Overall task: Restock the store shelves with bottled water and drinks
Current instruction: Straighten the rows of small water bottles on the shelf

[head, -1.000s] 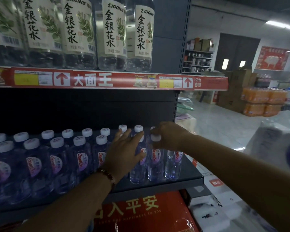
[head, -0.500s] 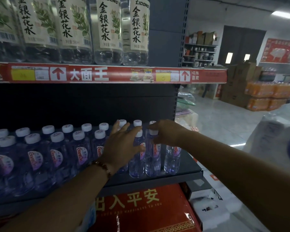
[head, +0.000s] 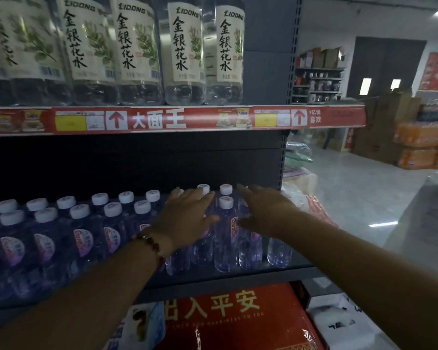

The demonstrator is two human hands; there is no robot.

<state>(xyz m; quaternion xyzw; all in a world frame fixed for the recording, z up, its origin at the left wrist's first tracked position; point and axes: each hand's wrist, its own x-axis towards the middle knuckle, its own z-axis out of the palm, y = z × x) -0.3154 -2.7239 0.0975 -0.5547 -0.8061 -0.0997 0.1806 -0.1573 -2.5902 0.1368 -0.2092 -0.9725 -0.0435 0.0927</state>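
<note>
Small clear water bottles (head: 226, 233) with white caps and pink labels stand in rows on the dark middle shelf (head: 238, 275). My left hand (head: 187, 218), a bead bracelet on its wrist, rests flat with spread fingers against the bottles at the right end of the rows. My right hand (head: 266, 210) lies open over the rightmost bottles, fingers stretched toward the back. One capped bottle shows between the two hands. Neither hand grips a bottle.
Large bottles with cream labels (head: 185, 49) fill the upper shelf above a red price strip (head: 162, 120). A red package (head: 233, 319) lies below. Orange drink packs (head: 420, 145) and cartons stand across the aisle at right, and a white wrapped bundle (head: 425, 223) is near right.
My right hand let go of the cap of a right-end bottle and opened flat. Both hands now lie spread over the bottles; the view has shifted closer.
</note>
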